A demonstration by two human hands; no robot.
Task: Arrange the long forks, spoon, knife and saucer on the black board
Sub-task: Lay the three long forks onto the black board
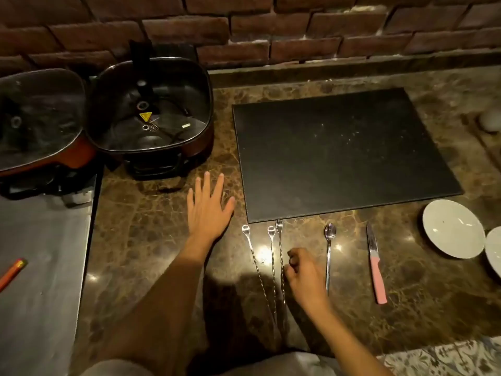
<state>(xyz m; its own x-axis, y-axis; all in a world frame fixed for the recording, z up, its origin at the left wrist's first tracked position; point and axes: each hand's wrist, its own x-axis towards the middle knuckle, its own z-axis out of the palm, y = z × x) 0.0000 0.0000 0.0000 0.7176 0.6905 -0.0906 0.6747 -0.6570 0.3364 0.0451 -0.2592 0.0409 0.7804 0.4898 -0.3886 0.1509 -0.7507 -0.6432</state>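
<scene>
A bare black board [344, 153] lies on the marble counter. In front of its near edge lie three long twisted-stem forks [272, 261] side by side, a steel spoon [328, 256], a pink-handled knife [375, 267] and a white saucer [452, 229]. My left hand [207, 210] rests flat on the counter left of the board, fingers spread, holding nothing. My right hand [305, 278] is curled beside the rightmost fork, fingertips at its stem; whether it grips the stem is unclear.
Two dark electric pans [151, 109] [38, 120] stand at the left against the brick wall. A second white dish [494, 248] shows at the right edge. An orange pencil [12, 272] lies on the grey surface at left.
</scene>
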